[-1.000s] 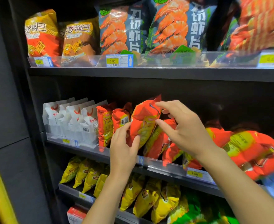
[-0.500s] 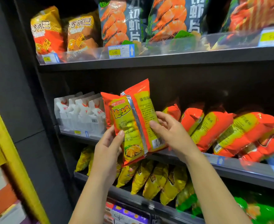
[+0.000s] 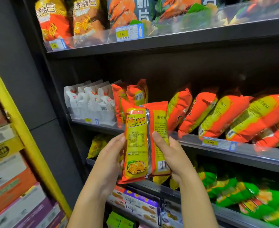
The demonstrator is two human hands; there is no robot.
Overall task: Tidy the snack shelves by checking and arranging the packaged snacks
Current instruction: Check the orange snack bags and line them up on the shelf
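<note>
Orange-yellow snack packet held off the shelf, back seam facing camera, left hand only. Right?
Not left hand only: the head view shows both the left hand and right hand gripping the snack packet, off the shelf, back seam facing camera.

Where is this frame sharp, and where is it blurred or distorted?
Head view: the held orange packet is sharp and its large print is readable. Head view: the green packets at lower right and the boxes at left are smeared with blur. Head view: the yellow post leans, probably from wide-angle distortion.

Snack packet [image 3: 140,145] off shelf [image 3: 191,142], lowered, turned upright between left hand [image 3: 105,162], right hand [image 3: 173,157].
</note>
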